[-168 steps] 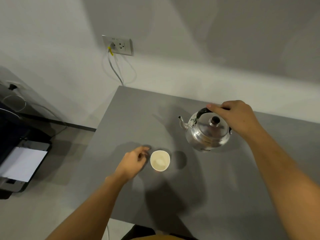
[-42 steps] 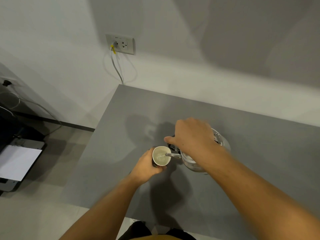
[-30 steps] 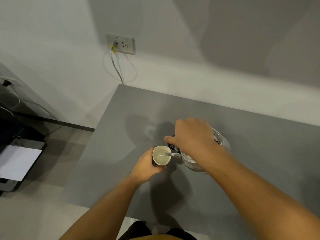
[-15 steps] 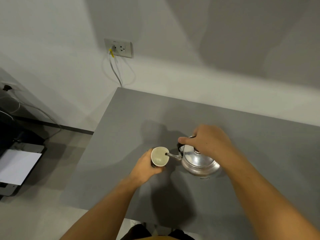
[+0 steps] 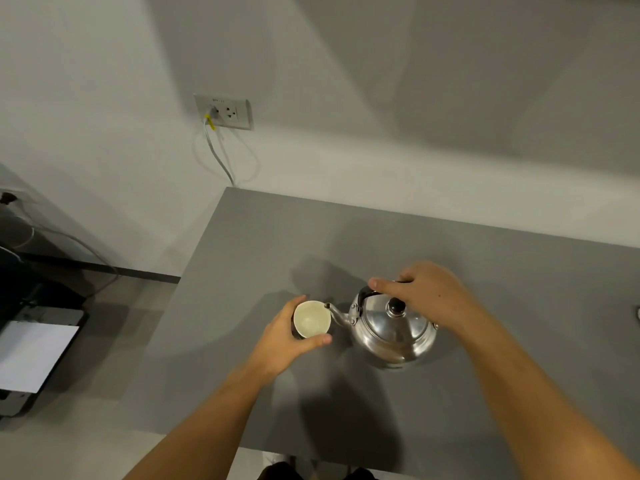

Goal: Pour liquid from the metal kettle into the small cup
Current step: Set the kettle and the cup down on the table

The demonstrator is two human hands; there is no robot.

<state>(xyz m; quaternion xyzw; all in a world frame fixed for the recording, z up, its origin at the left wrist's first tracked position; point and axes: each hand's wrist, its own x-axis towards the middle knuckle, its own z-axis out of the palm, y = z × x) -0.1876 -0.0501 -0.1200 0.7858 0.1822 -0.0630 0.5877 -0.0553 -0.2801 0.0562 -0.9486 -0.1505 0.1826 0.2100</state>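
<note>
A shiny metal kettle [image 5: 393, 332] with a black lid knob stands upright on the grey table [image 5: 519, 271], its thin spout pointing left and ending right at the rim of the small cup. My right hand [image 5: 422, 292] grips the kettle's black handle from above. The small cup [image 5: 311, 319], pale inside and dark outside, is held around its side by my left hand [image 5: 287, 336]. Whether the cup rests on the table I cannot tell.
The table's left edge runs close to the cup. A wall socket [image 5: 225, 110] with a plugged cable is on the white wall behind. On the floor at left sits a dark device with a white sheet [image 5: 31, 355].
The kettle has swung back from its tilt over the cup to upright and come down to the table, a little to the right. My left hand still holds the cup.
</note>
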